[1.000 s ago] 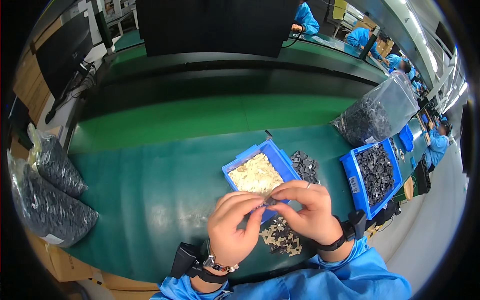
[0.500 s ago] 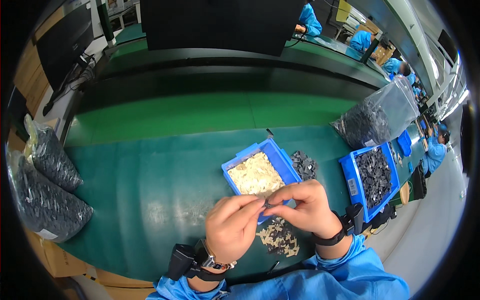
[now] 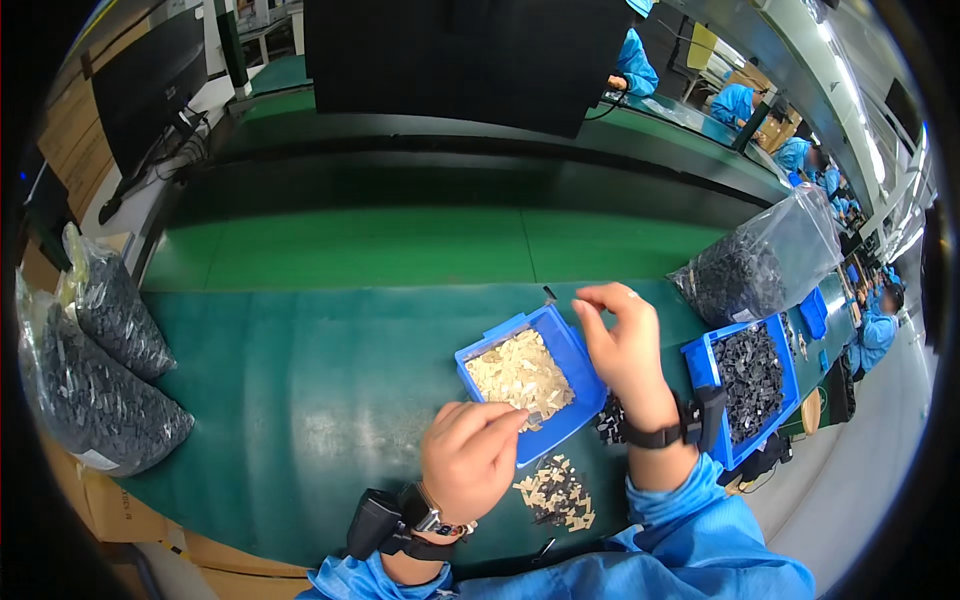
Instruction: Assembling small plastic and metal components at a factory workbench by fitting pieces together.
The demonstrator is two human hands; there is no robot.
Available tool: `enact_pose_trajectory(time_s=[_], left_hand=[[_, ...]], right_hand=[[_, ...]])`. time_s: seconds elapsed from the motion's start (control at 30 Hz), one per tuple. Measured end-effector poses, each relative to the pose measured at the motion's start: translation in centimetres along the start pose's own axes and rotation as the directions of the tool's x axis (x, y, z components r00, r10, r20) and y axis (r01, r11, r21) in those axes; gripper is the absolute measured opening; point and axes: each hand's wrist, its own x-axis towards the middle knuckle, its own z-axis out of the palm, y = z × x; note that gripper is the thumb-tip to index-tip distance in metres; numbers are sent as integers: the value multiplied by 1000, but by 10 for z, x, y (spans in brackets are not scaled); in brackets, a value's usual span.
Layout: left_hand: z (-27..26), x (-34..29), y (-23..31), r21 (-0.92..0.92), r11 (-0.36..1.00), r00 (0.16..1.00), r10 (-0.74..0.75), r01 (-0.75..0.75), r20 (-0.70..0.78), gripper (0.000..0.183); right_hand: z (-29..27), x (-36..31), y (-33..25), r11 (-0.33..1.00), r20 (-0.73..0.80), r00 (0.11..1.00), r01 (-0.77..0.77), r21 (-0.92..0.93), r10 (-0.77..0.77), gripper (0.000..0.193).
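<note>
My left hand (image 3: 468, 458) is closed in a pinch over the near left edge of a blue bin (image 3: 577, 352). A small dark grey flat piece (image 3: 534, 419) shows at its fingertips. Cream-coloured flat pieces (image 3: 515, 375) fill much of that bin. My right hand (image 3: 628, 345) is raised over the bin's right side, index finger and thumb slightly apart, with nothing visible between them. Partly hidden under my right wrist lies a pile of dark pieces (image 3: 610, 422). Below the bin, a loose heap of mixed cream and dark pieces (image 3: 556, 494) lies on the green mat.
A second blue bin (image 3: 695, 365) of dark pieces stands at the right, with a clear bag of dark parts (image 3: 735, 275) behind it. Two filled bags (image 3: 105, 395) sit at the far left. A black monitor (image 3: 450, 60) overhangs the far side. Co-workers (image 3: 872, 330) sit at the right.
My right hand has left the left hand's fingertips and moved up and to the right. The left hand stays pinched on the dark piece. The view has shifted slightly.
</note>
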Motion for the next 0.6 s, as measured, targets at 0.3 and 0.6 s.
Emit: enact_pose_trajectory(time_s=[0.3,0.6], left_hand=[[10,-5,-6,3,1000,1000,10,-10,-16,16],[7,-7,-2,-16,999,998,31,-32,-64,16]], right_hand=[[17,12,9,926,290,909,-350,138,300,15],[-17,-23,-40,788,115,982,-188,587,149,7]])
